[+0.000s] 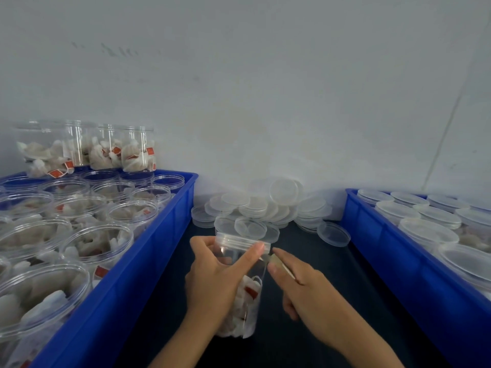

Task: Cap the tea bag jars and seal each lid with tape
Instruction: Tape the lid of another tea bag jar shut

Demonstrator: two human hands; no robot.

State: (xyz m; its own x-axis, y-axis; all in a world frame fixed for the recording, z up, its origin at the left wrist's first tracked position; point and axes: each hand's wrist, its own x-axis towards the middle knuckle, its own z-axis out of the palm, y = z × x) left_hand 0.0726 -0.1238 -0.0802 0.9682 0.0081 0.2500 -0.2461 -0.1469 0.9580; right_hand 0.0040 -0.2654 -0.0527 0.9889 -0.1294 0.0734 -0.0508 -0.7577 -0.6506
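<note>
Blue crates (148, 251), clear jars (239, 288)

A capped tea bag jar (239, 285) stands at the middle, between the left crate (148, 261) of open jars (98, 245) and the right crate (398, 264) of lidded jars (427, 232). Behind it a heap of loose lids (265, 205) lies against the wall (265, 88) (more filled jars (87, 150) stack at the left crate's far end).

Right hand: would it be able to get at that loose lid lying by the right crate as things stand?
Probably yes, though not at once. The loose lid lies in the open on the dark surface, nothing across the path. But the right hand pinches a tape strip beside the jar and would need to let go first.
</note>
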